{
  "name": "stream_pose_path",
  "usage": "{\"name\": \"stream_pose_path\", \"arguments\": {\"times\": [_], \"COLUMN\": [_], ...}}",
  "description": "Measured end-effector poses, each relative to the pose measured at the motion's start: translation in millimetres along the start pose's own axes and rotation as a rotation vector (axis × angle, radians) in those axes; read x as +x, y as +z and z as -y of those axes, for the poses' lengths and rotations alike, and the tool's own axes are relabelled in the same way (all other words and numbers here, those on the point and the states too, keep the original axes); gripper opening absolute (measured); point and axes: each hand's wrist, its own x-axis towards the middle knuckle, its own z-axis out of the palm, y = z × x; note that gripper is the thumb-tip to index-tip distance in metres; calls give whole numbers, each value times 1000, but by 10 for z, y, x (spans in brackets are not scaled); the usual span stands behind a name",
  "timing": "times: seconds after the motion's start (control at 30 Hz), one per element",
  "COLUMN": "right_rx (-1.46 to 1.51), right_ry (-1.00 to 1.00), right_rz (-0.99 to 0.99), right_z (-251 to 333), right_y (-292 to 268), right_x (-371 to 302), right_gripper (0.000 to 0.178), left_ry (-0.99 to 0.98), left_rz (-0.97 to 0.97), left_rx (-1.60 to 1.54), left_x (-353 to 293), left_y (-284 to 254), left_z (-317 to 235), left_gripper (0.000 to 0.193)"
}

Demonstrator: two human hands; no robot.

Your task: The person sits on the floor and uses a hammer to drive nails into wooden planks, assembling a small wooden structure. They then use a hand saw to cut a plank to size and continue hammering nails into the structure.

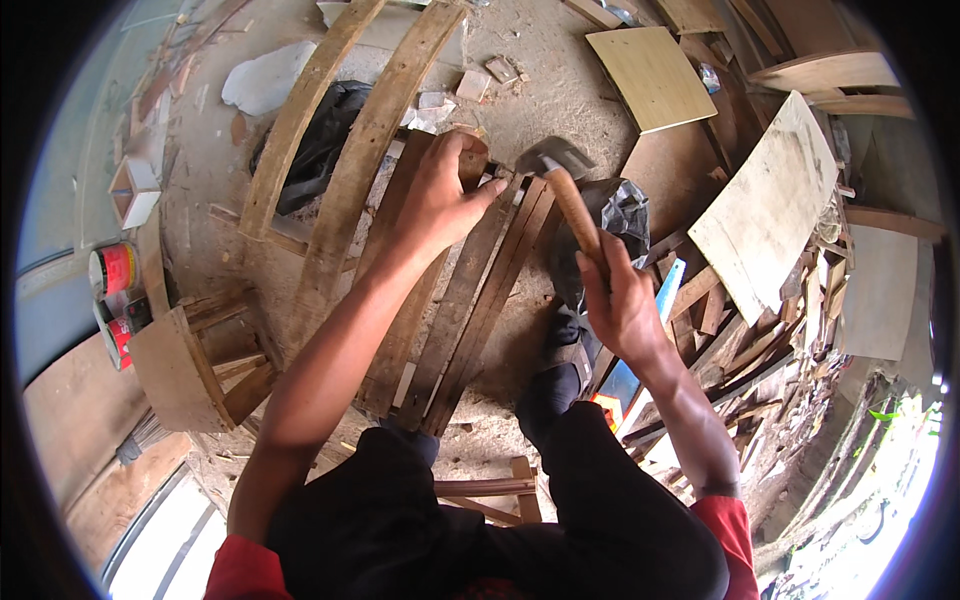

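A hammer (573,210) with a wooden handle and a dark metal head is in my right hand (625,305), which is wrapped round the handle. Its head is over the far end of a slatted wooden frame (455,300) made of narrow old boards, between my legs. My left hand (447,195) is at that same far end, its fingers curled over a brown board (472,165) and its thumb reaching toward the hammer head. The undersides of these fingers are hidden.
Two long planks (372,125) lie to the left, over a black plastic bag (325,140). A small wooden box frame (200,365) and red cans (115,270) are further left. At right are a handsaw (668,290), a whitish panel (770,210) and heaped wood scraps (760,390).
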Motion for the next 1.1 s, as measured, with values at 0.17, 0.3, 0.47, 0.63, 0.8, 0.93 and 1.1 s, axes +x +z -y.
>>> {"name": "stream_pose_path", "arguments": {"times": [0.17, 0.3, 0.47, 0.63, 0.8, 0.93, 1.1], "right_rx": [-20, 71, 8, 12, 77, -5, 41], "right_ry": [-50, -121, 32, -62, -102, -14, -33], "right_rz": [-129, -194, 11, -123, -169, 10, -59], "right_z": [135, 226, -44, 145, 131, -75, 172], "right_y": [-225, -138, 89, -174, -84, 67, -148], "right_x": [-78, -36, -18, -76, -97, 46, 9], "right_gripper": [41, 42, 33, 37, 41, 28, 29], "left_ry": [38, 57, 15, 47, 25, 6, 45], "left_rz": [-27, -25, 12, -37, 20, 18, -38], "left_rx": [33, 21, -30, 2, 9, 0, -9], "left_x": [-22, -16, -12, -28, -15, 20, -26], "left_y": [1, -4, 1, -14, -23, -2, 5], "left_z": [32, 48, -26, 36, 21, -3, 62], "left_gripper": [43, 42, 42, 41, 43, 41, 40]}}
